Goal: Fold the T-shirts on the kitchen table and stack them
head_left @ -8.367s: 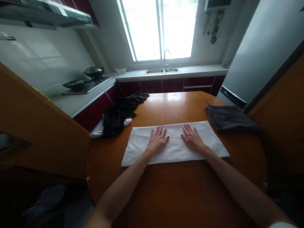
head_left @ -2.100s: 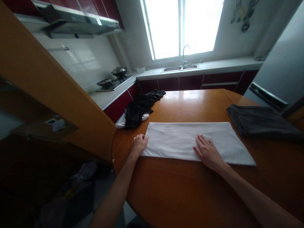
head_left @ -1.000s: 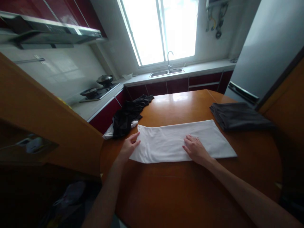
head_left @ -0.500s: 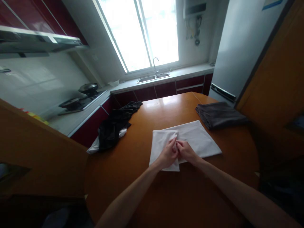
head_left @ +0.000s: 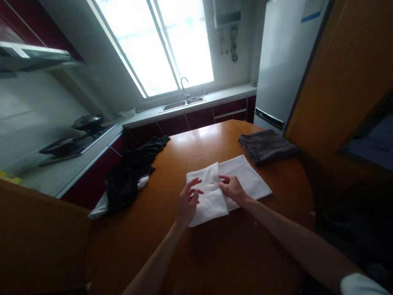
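Note:
A white cloth (head_left: 208, 196), partly folded over on itself, lies on the wooden table in front of me. Its left part is a raised, doubled flap, while the right part spreads flat. My right hand (head_left: 232, 188) pinches the flap's edge near the middle of the cloth. Over the left side of the cloth is my left hand (head_left: 188, 201), its fingers apart and holding nothing; whether its fingertips touch the fabric I cannot tell.
Dark grey folded fabric (head_left: 267, 145) sits at the table's right. Black garments (head_left: 129, 176) with some white fabric lie along the left edge of the table (head_left: 196, 149). Beyond are a sink (head_left: 182, 103), a stove with pans (head_left: 87, 122) and a fridge (head_left: 282, 61).
My left hand has let go of the cloth's middle edge and moved left, fingers opened. My right hand still grips the edge. The view has turned slightly right.

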The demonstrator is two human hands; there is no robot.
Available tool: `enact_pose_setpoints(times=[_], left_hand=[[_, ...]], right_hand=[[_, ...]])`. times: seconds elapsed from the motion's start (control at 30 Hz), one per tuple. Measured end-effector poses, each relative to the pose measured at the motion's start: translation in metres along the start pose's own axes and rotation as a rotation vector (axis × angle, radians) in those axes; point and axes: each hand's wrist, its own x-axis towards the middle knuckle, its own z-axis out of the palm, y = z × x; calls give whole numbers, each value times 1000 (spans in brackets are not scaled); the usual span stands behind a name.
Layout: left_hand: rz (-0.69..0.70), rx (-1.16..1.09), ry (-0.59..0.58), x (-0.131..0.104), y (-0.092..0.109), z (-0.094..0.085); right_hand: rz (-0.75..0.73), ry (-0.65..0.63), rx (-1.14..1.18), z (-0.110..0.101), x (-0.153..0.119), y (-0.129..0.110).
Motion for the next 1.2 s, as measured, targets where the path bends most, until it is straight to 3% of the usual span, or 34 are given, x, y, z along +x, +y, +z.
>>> enact_pose_setpoints(times=[0.07, 0.13, 0.27, 0.4, 0.57, 0.9, 1.2], left_hand=[[99, 123, 83, 3, -4, -8], [208, 235, 57, 3, -11, -10], [348, 406, -169, -4, -22, 2], [405, 550, -339, -12, -24, 17], [402, 638, -430, -13, -24, 21], [386, 655, -478, -12, -31, 21], [382, 679, -515, -13, -31, 20]], right_hand=[[12, 16, 66, -20, 6, -13], [-11, 42, 98, -46, 11, -24], [-33, 165, 53, -101, 24, -31], [52, 265, -99, -134, 38, -21], [106, 234, -146, -148, 44, -7], [75, 200, -200, -157, 44, -5], [-2, 262, -528, -159, 42, -2]])
